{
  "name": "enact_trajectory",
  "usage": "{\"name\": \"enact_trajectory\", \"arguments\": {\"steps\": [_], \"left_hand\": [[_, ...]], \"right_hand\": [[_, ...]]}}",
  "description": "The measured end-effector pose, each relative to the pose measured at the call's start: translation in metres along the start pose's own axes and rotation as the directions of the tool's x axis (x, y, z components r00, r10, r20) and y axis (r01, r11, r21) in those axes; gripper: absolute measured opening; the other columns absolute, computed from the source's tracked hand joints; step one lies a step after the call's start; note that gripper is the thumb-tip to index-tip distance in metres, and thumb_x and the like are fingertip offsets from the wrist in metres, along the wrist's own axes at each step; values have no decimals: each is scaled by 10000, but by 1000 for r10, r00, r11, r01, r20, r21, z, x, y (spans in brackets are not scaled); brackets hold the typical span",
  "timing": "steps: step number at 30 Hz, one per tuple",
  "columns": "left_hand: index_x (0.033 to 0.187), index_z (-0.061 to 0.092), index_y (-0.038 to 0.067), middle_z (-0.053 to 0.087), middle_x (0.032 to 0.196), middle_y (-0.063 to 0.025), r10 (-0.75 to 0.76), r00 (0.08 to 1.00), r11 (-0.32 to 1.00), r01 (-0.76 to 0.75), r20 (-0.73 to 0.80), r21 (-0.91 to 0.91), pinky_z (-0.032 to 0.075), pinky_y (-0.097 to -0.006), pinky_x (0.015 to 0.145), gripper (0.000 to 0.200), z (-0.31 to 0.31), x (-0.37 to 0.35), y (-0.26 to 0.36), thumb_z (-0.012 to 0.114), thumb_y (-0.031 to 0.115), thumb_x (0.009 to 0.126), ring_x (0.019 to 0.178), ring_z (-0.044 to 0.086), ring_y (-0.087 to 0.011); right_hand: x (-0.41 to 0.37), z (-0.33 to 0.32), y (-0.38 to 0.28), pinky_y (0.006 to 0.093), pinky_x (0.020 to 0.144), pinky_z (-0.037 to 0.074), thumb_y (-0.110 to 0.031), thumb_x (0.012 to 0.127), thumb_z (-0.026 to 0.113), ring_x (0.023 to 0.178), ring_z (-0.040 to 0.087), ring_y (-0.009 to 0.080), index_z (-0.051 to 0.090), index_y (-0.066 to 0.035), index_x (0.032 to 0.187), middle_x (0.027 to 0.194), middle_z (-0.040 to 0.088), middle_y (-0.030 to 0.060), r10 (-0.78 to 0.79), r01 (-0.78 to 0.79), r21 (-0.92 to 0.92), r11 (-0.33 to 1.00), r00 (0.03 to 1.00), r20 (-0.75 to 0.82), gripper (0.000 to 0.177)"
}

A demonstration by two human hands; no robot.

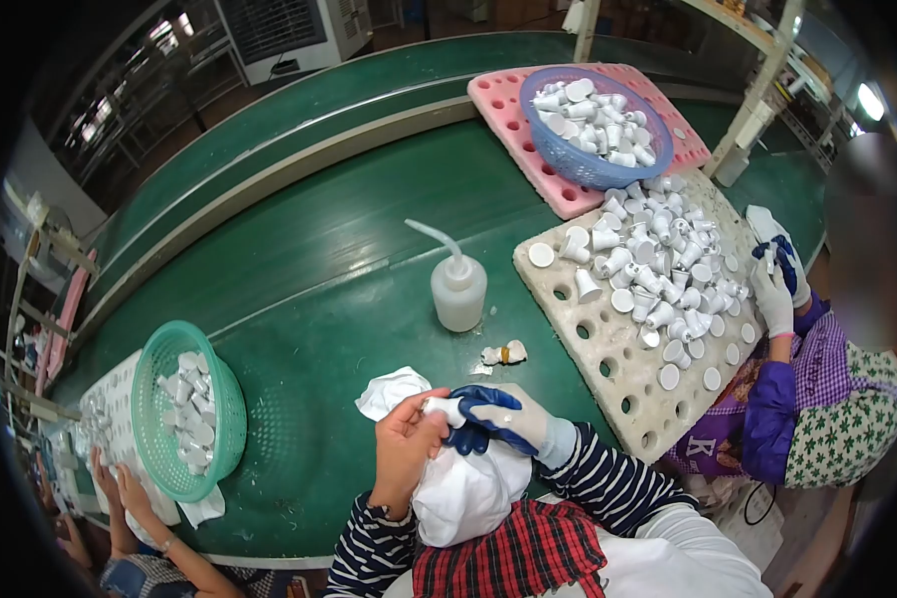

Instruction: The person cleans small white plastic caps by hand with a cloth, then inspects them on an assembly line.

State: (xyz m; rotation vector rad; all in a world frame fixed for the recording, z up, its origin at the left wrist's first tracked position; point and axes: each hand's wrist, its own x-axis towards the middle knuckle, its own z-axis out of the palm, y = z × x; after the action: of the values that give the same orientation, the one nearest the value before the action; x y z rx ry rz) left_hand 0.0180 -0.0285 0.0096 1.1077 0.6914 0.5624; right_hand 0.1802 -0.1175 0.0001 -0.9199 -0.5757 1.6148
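Note:
A small white part is between my two hands, above a white cloth bunched near my lap. My bare left hand pinches it from the left. My right hand, in a white and blue glove, closes on its other side. Another white cloth lies on the green table just beyond my left hand. Past my hands are a small wrapped white bundle with a yellowish band and a white squeeze bottle with a bent spout, standing upright.
A holed foam board at right bears many white parts. Behind it, a blue basket of parts sits on pink foam. A green basket stands left. Co-workers' hands show at right and far left.

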Motion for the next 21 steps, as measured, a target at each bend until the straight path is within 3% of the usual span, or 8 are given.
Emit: {"name": "enact_trajectory", "arguments": {"steps": [4,5,6,8,10,14,19,21], "left_hand": [[1059,601,34,576,684,11,158,952,982,-122,-264,146,361,-165,446,154,-6,1,4,583,65,909,526,465,-23],[1047,597,53,529,660,31,211,883,972,-145,-420,185,349,-152,416,139,-10,1,18,557,108,926,500,438,-19],[1035,596,56,526,682,37,295,837,947,-319,-460,26,330,-143,395,131,-27,3,23,542,129,940,503,430,-9],[1108,571,18,592,820,0,453,654,858,-503,-606,100,397,-145,513,235,-72,5,46,548,194,955,674,501,-23],[1231,488,-51,612,1128,-103,511,636,780,-625,-579,1,447,-186,599,339,-115,3,71,508,166,971,747,530,-56],[1289,452,-41,615,1093,-82,543,511,759,-638,-666,130,442,-180,633,366,-88,-3,89,491,145,976,748,516,-47],[1227,520,4,580,845,-12,456,793,889,-422,-404,176,401,-176,556,307,-45,4,57,540,104,938,660,487,-27],[1160,564,-5,588,818,-21,429,851,896,-357,-304,266,405,-191,529,248,-20,8,41,547,79,928,624,490,-41]], "right_hand": [[-1,9,11,199,713,474,-188,895,621,856,552,49,471,-46,1331,1027,633,22,-188,181,-184,966,982,-20,483],[-9,15,0,260,831,484,-145,880,610,968,588,121,449,-18,1352,1166,623,51,-129,97,-342,935,989,-73,514],[-12,14,4,280,845,483,-155,868,623,978,603,144,455,-13,1344,1172,626,81,-240,200,-430,880,970,-40,524],[-24,8,4,331,892,475,-185,828,656,1015,631,229,484,-3,1312,1162,626,166,-430,334,-681,651,902,32,544],[-48,4,-11,354,892,473,-224,808,659,1024,613,292,472,-12,1309,1148,618,171,-499,310,-809,500,866,23,575],[-100,-7,-46,350,833,492,-192,776,697,956,621,290,493,3,1277,1113,607,174,-632,124,-931,343,764,-131,574],[-144,-32,-51,388,819,498,-225,808,643,950,609,341,517,-25,1256,1169,552,199,-813,-451,-863,228,400,-423,507],[-157,-43,-45,402,831,492,-235,813,627,971,603,348,528,-35,1247,1197,540,196,-817,-586,-799,132,393,-423,488]]}}
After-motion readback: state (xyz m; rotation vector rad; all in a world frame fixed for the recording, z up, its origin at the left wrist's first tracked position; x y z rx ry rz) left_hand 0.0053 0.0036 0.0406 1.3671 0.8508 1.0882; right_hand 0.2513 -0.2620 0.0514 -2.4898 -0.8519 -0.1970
